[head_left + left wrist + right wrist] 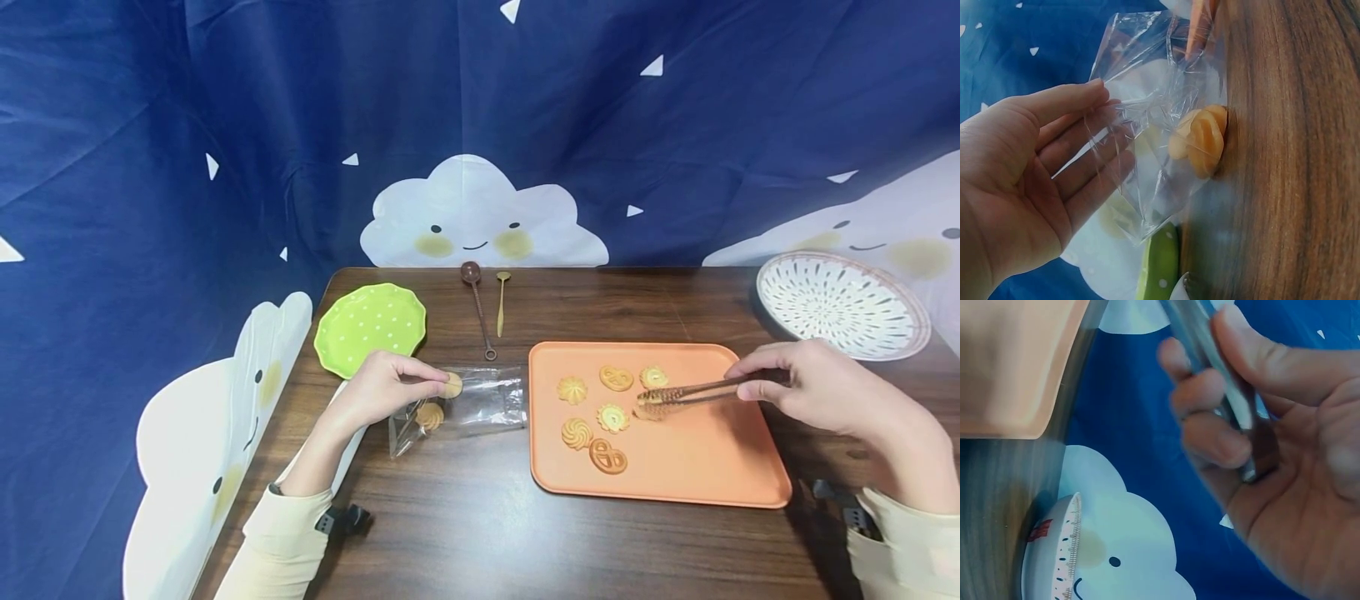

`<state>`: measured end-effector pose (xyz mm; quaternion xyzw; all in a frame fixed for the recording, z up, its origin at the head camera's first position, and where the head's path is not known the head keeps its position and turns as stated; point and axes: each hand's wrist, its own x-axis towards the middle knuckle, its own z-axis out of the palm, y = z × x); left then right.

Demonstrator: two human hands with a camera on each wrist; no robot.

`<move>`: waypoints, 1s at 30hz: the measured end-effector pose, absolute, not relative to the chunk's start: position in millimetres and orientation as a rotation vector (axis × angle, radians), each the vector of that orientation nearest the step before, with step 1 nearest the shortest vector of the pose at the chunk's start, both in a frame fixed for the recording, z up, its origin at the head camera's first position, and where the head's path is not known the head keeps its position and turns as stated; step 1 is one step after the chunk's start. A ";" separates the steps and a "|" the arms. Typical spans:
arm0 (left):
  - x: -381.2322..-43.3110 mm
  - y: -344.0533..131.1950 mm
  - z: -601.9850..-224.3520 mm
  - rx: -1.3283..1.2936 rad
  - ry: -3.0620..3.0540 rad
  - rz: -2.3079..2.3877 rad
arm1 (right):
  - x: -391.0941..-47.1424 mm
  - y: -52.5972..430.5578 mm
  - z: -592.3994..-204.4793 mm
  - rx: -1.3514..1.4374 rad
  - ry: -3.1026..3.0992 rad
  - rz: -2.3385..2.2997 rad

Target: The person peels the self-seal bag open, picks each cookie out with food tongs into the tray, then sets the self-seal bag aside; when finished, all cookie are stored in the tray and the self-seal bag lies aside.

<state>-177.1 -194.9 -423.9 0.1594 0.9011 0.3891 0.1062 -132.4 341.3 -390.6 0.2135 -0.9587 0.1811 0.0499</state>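
My left hand (382,387) pinches the edge of a clear plastic bag (487,398) between thumb and fingertips. Inside the bag are cookies (1205,140), low down near the tabletop in the left wrist view. My right hand (813,383) grips metal tongs (693,392), whose handle (1235,394) runs between thumb and curled fingers in the right wrist view. Over the orange tray (720,475), the tips of the tongs are at a cookie (649,412); blur hides whether they clasp it. Around it lie several other cookies, including a pretzel-shaped one (607,457) and a swirled one (577,433).
A green dotted plate (371,325) stands at the back left. Behind the bag lie a brown long-handled spoon (480,308) and a small gold spoon (501,307). A white patterned bowl (843,304) sits at the back right, beyond the right hand.
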 end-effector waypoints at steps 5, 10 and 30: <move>-176.9 -195.0 -424.2 0.475 2.657 1.139 | -139.9 340.0 -396.2 0.762 -2.717 0.510; -176.9 -194.9 -424.5 0.474 2.661 1.130 | -140.0 340.6 -395.6 0.834 -2.652 0.523; -177.0 -192.6 -423.9 0.498 2.667 1.125 | -130.2 320.2 -382.4 0.607 -2.899 0.681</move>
